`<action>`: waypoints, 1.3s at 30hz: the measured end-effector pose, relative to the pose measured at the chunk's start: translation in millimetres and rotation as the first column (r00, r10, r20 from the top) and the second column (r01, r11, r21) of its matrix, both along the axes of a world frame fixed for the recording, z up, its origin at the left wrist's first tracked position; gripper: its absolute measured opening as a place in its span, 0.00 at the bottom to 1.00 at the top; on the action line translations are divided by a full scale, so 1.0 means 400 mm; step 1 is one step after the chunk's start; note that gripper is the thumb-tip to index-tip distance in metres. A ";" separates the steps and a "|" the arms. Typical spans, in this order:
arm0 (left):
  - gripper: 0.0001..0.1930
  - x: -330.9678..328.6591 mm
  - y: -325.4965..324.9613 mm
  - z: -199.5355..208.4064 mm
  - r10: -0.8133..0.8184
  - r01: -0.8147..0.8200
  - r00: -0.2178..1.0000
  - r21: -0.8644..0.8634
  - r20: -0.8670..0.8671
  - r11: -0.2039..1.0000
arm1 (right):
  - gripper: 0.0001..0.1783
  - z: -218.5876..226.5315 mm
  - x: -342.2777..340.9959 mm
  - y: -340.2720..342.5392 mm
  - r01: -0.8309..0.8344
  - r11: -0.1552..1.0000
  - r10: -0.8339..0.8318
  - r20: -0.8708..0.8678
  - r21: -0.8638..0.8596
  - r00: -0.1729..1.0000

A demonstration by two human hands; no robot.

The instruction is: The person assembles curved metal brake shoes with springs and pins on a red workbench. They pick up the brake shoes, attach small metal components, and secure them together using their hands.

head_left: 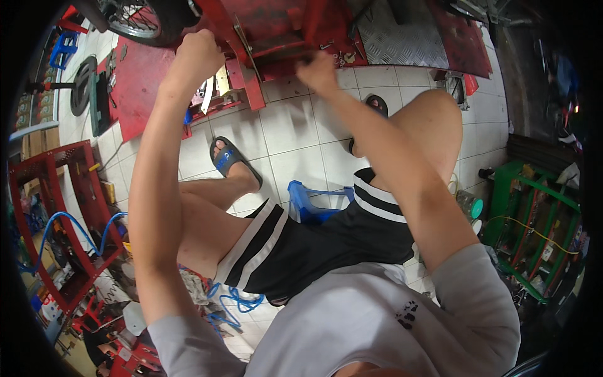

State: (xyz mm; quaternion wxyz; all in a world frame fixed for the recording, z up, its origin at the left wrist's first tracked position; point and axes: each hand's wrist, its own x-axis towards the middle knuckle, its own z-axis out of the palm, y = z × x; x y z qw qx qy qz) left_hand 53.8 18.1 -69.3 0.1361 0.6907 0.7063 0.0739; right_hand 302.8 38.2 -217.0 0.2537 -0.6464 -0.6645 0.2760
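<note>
Red metal stand point(252, 86): upper centre of the frame. Left hand point(200, 54), upper left, fingers curled, near the spoked wheel point(142, 20); from here I cannot tell whether it grips anything. Right hand point(319, 71), upper centre, blurred near the stand; its hold also unclear.

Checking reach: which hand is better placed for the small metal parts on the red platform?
Right, likely: the blurred right hand appears close beside the small metal parts; the left hand is farther off, near the wheel.
</note>
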 end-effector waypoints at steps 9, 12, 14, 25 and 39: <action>0.13 -0.005 -0.163 0.058 0.025 -0.024 0.998 0.018 -0.059 1.000 | 0.15 -0.171 0.155 0.242 -0.224 0.974 0.215 0.406 -0.026 0.888; 0.13 0.027 -0.171 0.093 -0.016 0.016 1.000 0.016 -0.014 1.000 | 0.14 -0.232 0.170 0.300 -0.294 0.954 0.295 0.413 -0.068 0.862; 0.12 0.025 -0.181 0.094 -0.033 0.033 0.999 0.031 -0.008 0.999 | 0.14 -0.253 0.127 0.292 -0.244 0.970 0.230 0.395 -0.016 0.889; 0.14 0.270 -0.099 -0.011 -0.479 0.502 0.863 -0.179 0.157 0.846 | 0.12 0.283 0.213 0.240 -0.445 0.673 0.732 0.444 -0.591 0.518; 0.11 0.543 0.194 -0.539 -0.335 0.263 0.899 0.265 0.282 0.928 | 0.15 0.515 0.331 0.104 -0.391 0.886 0.454 0.296 -0.250 0.841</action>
